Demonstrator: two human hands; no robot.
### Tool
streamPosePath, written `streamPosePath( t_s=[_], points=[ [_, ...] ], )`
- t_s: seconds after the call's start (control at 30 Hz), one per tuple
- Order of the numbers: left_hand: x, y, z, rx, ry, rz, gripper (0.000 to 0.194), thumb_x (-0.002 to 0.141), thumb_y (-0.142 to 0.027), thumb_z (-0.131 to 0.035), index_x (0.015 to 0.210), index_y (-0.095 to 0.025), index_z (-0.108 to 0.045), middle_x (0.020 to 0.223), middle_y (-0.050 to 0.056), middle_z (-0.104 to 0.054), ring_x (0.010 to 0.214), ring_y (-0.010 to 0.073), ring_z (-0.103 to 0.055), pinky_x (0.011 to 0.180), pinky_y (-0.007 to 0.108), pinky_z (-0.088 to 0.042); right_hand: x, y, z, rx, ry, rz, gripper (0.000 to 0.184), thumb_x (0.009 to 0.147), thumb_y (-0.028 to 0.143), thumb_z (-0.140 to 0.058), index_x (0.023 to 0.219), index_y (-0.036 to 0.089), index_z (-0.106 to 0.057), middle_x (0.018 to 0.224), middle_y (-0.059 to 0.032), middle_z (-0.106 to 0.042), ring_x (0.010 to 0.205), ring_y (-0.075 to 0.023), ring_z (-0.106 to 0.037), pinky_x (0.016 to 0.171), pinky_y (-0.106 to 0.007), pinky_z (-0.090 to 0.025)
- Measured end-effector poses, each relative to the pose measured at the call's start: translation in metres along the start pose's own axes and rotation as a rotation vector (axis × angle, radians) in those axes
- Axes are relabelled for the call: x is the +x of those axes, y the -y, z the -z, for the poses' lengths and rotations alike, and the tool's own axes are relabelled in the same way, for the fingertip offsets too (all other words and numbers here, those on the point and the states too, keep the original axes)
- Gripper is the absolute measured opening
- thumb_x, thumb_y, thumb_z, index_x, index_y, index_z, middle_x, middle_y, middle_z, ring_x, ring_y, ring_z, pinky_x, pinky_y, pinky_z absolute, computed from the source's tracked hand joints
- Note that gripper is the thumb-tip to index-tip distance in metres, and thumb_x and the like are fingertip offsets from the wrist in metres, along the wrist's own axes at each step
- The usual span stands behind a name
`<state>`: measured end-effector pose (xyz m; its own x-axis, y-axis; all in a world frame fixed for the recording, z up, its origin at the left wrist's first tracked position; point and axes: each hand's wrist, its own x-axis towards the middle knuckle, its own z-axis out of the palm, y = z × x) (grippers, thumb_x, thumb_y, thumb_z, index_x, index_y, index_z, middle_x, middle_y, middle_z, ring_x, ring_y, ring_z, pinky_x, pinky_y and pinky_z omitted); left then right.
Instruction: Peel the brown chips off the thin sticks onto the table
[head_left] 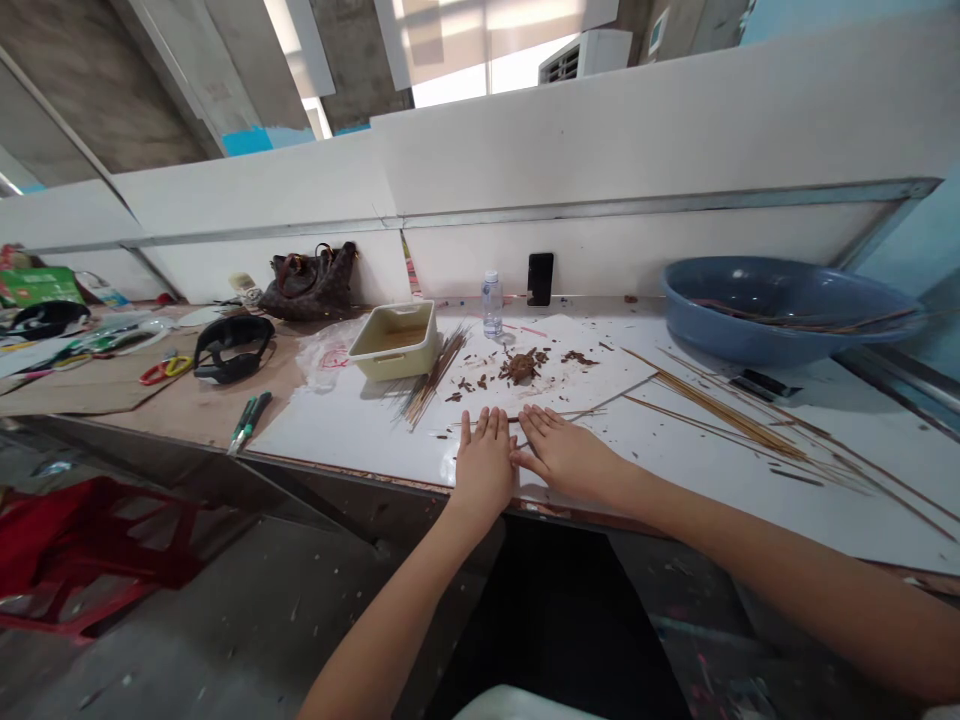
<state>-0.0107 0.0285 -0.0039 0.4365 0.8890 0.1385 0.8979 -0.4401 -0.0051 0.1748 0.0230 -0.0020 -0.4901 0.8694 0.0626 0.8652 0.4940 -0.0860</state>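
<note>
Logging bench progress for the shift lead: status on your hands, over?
Left hand and right hand flat, empty, on white board. Thin brown stick by fingertips. Dark brown shavings pile ahead, loose brown stick bundle left.

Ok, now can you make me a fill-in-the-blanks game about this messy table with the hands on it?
The left hand and the right hand both lie ____ on the white board.
The round basin holding thin sticks is the color ____.
The water bottle stands next to a black ____ propped against the white wall.
The cream tray sits to the ____ of the brown shavings.

Missing words: flat; blue; phone; left.
</note>
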Motion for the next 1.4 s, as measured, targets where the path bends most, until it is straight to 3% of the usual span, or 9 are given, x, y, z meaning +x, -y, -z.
streamPosePath(
  t_s=[0.17,0.27,0.47,0.7,0.97,1.03,1.23,1.4],
  points=[
    [-0.018,-0.007,-0.004,0.012,-0.041,-0.023,0.063,0.115,-0.027,-0.027,0.173,-0.008,-0.041,0.177,0.017,-0.044,0.17,0.0302,-0.034,0.143,0.059,-0.015,-0.018,-0.001,-0.007,0.047,-0.076,0.048,0.086,0.118,0.062,-0.027,0.171,-0.004,-0.039,0.175,-0.0302,-0.039,0.167,-0.0382,-0.038,0.136,-0.059,-0.036],
    [-0.011,-0.01,-0.005,-0.006,-0.039,-0.053,0.066,0.112,-0.025,-0.033,0.176,-0.008,-0.036,0.18,0.018,-0.038,0.172,0.0314,-0.031,0.143,0.06,-0.015,-0.009,-0.004,-0.003,0.057,-0.097,0.054,0.084,0.118,0.06,-0.022,0.172,-0.002,-0.039,0.176,-0.0294,-0.037,0.168,-0.038,-0.036,0.136,-0.061,-0.035],
    [0.006,-0.016,-0.005,-0.018,0.034,-0.055,0.069,0.11,-0.026,-0.038,0.175,-0.006,-0.036,0.181,0.02,-0.035,0.172,0.0339,-0.028,0.143,0.059,-0.015,0.014,-0.003,0.001,0.093,0.004,-0.01,0.091,0.117,0.066,-0.023,0.17,-0.007,-0.04,0.176,-0.0316,-0.035,0.169,-0.0401,-0.032,0.139,-0.06,-0.029],
    [-0.019,-0.019,-0.013,-0.004,0.018,-0.08,0.072,0.107,-0.027,-0.041,0.176,-0.009,-0.036,0.18,0.018,-0.037,0.171,0.0329,-0.031,0.144,0.058,-0.011,-0.014,0.007,-0.018,0.09,-0.062,0.001,0.095,0.115,0.07,-0.021,0.172,-0.004,-0.038,0.177,-0.0312,-0.036,0.169,-0.0392,-0.033,0.138,-0.059,-0.03],
    [0.023,-0.015,0.002,-0.005,0.094,0.008,0.066,0.113,-0.027,-0.03,0.175,-0.006,-0.037,0.18,0.019,-0.034,0.172,0.0318,-0.029,0.143,0.057,-0.015,0.028,-0.016,-0.01,0.055,-0.008,-0.024,0.084,0.117,0.06,-0.023,0.173,-0.003,-0.037,0.177,-0.0315,-0.035,0.169,-0.041,-0.031,0.136,-0.064,-0.033],
    [0.022,-0.015,0.003,0.0,0.095,0.021,0.065,0.113,-0.027,-0.032,0.175,-0.007,-0.038,0.181,0.018,-0.034,0.172,0.0307,-0.03,0.144,0.056,-0.016,0.027,-0.016,-0.012,0.049,-0.012,-0.022,0.085,0.117,0.061,-0.024,0.173,-0.003,-0.036,0.177,-0.0316,-0.034,0.17,-0.0415,-0.029,0.137,-0.064,-0.032],
    [-0.009,-0.022,-0.004,0.023,0.053,-0.018,0.065,0.114,-0.026,-0.03,0.174,-0.004,-0.037,0.18,0.019,-0.037,0.171,0.0313,-0.033,0.144,0.053,-0.014,-0.011,-0.006,-0.024,0.079,-0.077,0.069,0.088,0.117,0.065,-0.024,0.174,-0.001,-0.035,0.177,-0.0316,-0.035,0.169,-0.0409,-0.032,0.136,-0.064,-0.033],
    [0.013,-0.018,0.002,-0.003,0.076,0.031,0.065,0.112,-0.023,-0.032,0.174,-0.004,-0.038,0.179,0.019,-0.038,0.171,0.0307,-0.033,0.143,0.053,-0.018,0.012,-0.013,-0.014,0.065,-0.032,0.013,0.079,0.118,0.057,-0.034,0.173,0.001,-0.039,0.176,-0.0315,-0.039,0.169,-0.0404,-0.033,0.137,-0.062,-0.033]
  ],
)
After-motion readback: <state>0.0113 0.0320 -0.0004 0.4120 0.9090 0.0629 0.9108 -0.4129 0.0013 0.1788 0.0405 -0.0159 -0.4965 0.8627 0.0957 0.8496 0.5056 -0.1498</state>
